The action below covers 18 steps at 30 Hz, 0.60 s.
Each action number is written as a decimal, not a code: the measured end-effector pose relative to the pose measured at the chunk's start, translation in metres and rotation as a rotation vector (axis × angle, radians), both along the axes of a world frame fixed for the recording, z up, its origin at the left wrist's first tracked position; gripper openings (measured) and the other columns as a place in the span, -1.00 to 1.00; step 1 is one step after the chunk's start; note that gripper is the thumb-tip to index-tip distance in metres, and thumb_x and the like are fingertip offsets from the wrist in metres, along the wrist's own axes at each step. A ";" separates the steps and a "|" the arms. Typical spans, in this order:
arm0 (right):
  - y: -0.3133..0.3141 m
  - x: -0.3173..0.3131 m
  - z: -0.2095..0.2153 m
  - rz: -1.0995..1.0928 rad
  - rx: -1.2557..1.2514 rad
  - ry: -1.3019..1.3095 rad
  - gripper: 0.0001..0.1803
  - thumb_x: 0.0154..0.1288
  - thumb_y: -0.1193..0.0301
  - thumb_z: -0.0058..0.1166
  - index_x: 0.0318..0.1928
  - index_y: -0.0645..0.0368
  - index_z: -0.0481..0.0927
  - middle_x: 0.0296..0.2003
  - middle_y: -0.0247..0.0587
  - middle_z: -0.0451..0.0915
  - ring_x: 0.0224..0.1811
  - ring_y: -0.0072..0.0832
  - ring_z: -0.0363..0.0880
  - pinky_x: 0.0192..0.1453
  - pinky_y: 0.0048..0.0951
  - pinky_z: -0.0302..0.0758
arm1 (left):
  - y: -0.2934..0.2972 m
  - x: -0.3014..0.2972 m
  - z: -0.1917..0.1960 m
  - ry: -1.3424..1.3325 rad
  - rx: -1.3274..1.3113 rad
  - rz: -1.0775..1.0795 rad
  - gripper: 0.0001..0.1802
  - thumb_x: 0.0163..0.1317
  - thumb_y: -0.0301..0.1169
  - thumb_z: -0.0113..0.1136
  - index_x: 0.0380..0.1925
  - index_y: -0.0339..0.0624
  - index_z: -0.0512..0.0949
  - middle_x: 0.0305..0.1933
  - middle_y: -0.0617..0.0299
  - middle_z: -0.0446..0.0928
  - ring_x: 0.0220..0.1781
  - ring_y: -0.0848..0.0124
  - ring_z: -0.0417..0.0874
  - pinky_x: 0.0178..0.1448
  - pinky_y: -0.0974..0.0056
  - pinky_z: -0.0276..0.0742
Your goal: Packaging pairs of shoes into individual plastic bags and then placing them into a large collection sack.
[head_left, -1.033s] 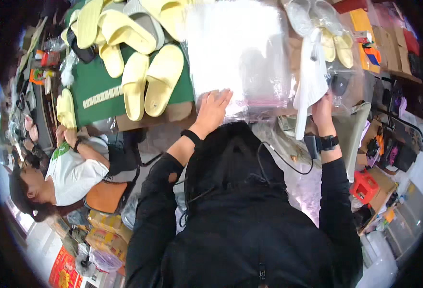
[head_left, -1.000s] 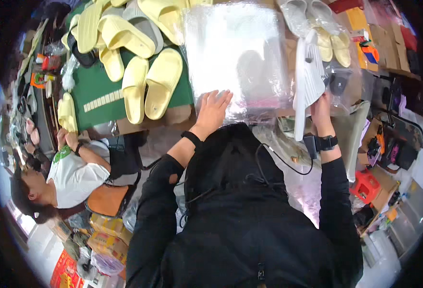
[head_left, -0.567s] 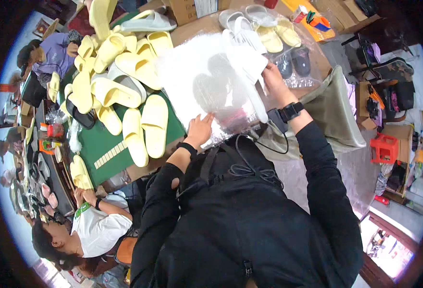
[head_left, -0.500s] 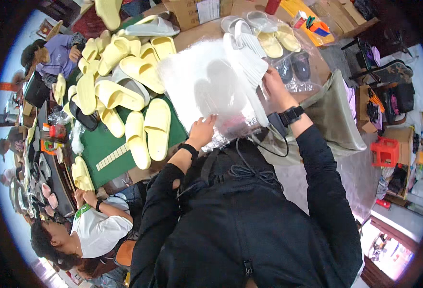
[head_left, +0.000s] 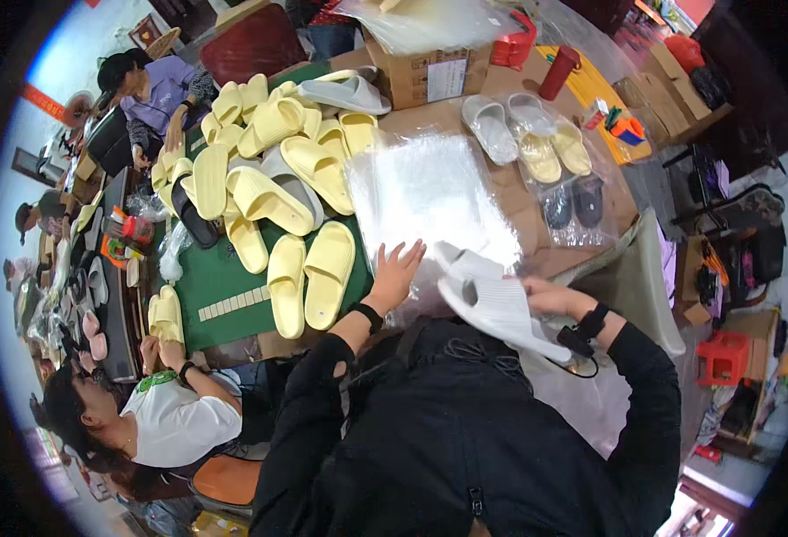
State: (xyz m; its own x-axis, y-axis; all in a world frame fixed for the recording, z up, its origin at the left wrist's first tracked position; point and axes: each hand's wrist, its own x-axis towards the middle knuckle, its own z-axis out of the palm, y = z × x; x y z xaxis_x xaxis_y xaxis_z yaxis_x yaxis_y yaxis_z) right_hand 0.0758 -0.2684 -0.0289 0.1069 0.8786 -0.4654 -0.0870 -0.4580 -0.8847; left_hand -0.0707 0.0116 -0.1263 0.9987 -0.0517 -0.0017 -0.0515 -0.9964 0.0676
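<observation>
My right hand (head_left: 550, 297) is closed round the side of a pair of light grey slide slippers (head_left: 492, 309), held one above the other near the table's front edge. Their open toes point toward my left hand (head_left: 397, 274), which rests with spread fingers on the near left part of a stack of clear plastic bags (head_left: 430, 192). The far slipper of the pair is mostly hidden behind the near one. Just left of my left hand, a pair of pale yellow slippers (head_left: 327, 277) lies on a green mat (head_left: 192, 282).
A heap of yellow slippers (head_left: 273, 201) covers the mat. Behind the bags stand a cardboard box (head_left: 434, 76) and a red cylinder (head_left: 559, 73). Bagged slippers (head_left: 550, 152) lie at right. A person in white (head_left: 179, 421) holds yellow slippers at left; another in purple (head_left: 157, 98) sits beyond.
My right hand has brought the grey slippers nearer to my body and turned them, toes now leftward. My left hand has spread its fingers on the bags. The view has shifted.
</observation>
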 end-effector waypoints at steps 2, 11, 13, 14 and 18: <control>0.010 -0.002 -0.010 0.075 -0.077 0.150 -0.67 0.22 0.41 -0.07 -0.02 0.29 0.46 -0.11 -0.36 0.49 -0.10 -0.63 0.39 0.02 -0.59 0.33 | 0.000 -0.003 -0.008 -0.042 0.057 0.068 -0.13 -0.13 -0.50 0.10 0.27 -0.05 0.00 0.36 0.32 -0.03 0.27 0.15 0.13 0.25 -0.25 -0.05; 0.045 -0.005 -0.029 -0.041 -0.069 -0.034 -0.65 0.21 0.43 -0.11 0.01 0.25 0.42 -0.13 -0.32 0.49 -0.09 -0.58 0.39 0.04 -0.56 0.31 | -0.002 -0.014 -0.011 -0.123 -0.424 0.181 0.01 -0.27 -0.65 0.12 0.29 -0.12 -0.10 0.38 0.18 -0.11 0.30 0.04 0.06 0.26 -0.17 -0.03; 0.047 -0.013 -0.018 -0.154 -0.180 -0.143 -0.63 0.20 0.46 -0.13 0.04 0.24 0.40 -0.04 -0.21 0.46 -0.01 -0.56 0.36 0.08 -0.53 0.29 | -0.007 -0.011 -0.008 -0.132 -0.506 0.153 -0.02 -0.23 -0.67 0.05 0.29 -0.11 -0.11 0.39 0.19 -0.13 0.30 0.04 0.07 0.24 -0.15 0.01; 0.042 -0.014 -0.036 -0.138 -0.077 -0.390 -0.64 0.16 0.46 -0.13 -0.01 0.23 0.45 -0.05 -0.04 0.45 0.03 -0.37 0.38 0.11 -0.44 0.29 | -0.009 -0.010 -0.007 -0.128 -0.555 0.128 -0.06 -0.19 -0.68 0.00 0.30 -0.09 -0.11 0.39 0.20 -0.14 0.31 0.05 0.07 0.25 -0.15 0.02; 0.037 -0.024 -0.070 -0.244 -0.037 -0.679 -0.64 0.06 0.41 -0.06 -0.09 0.25 0.50 0.02 0.08 0.32 0.02 -0.07 0.33 0.09 -0.33 0.31 | -0.019 -0.006 -0.006 -0.109 -0.626 0.066 -0.09 -0.14 -0.68 -0.07 0.30 -0.07 -0.12 0.40 0.23 -0.16 0.34 0.05 0.01 0.26 -0.21 -0.01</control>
